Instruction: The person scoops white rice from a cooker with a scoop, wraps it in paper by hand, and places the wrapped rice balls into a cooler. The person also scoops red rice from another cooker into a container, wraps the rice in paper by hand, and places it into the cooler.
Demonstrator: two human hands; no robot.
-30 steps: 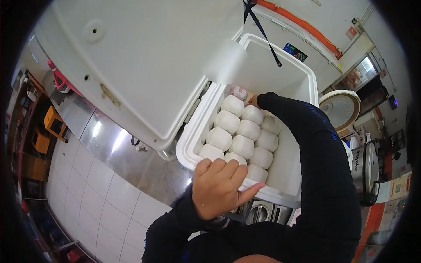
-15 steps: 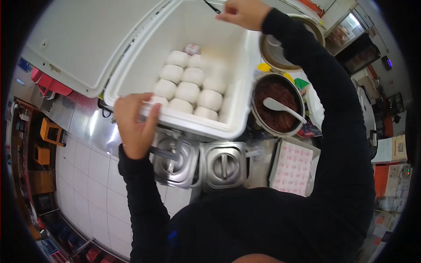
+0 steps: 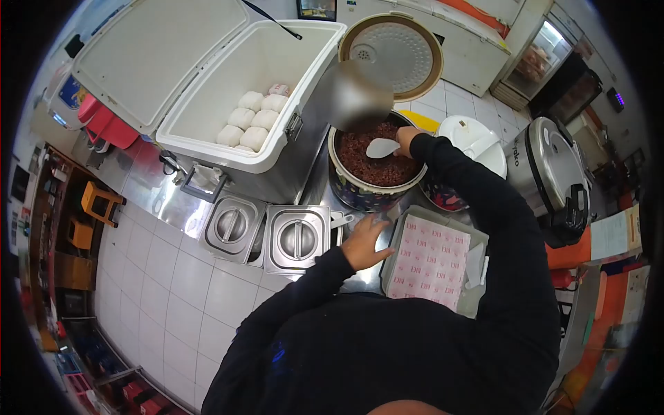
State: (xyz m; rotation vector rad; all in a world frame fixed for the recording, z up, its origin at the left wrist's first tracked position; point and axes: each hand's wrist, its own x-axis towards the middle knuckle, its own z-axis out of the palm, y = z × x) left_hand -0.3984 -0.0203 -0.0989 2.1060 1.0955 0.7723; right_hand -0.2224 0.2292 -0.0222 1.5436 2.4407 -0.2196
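My right hand (image 3: 408,142) is closed around the handle of a white rice paddle (image 3: 382,147). The paddle's blade rests on dark red cooked rice (image 3: 354,144) inside a round pot (image 3: 356,191) with a patterned outside. My left hand (image 3: 366,243) hovers empty with fingers apart, between a lidded steel container (image 3: 297,238) and a grey tray (image 3: 477,238). Pink-printed paper sheets (image 3: 432,263) lie stacked in that tray.
To the left, an open white cooler (image 3: 214,158) holds several white rounded bundles (image 3: 241,117). A rice cooker (image 3: 536,162) stands at right, near a white lid (image 3: 494,166). A raised round lid (image 3: 408,52) is behind the pot. A blurred patch hides part of the pot's back.
My view has swung right. My left hand has left the cooler's front rim and moved beside the paper tray. My right hand has come down from the cooler's strap and taken hold of the paddle.
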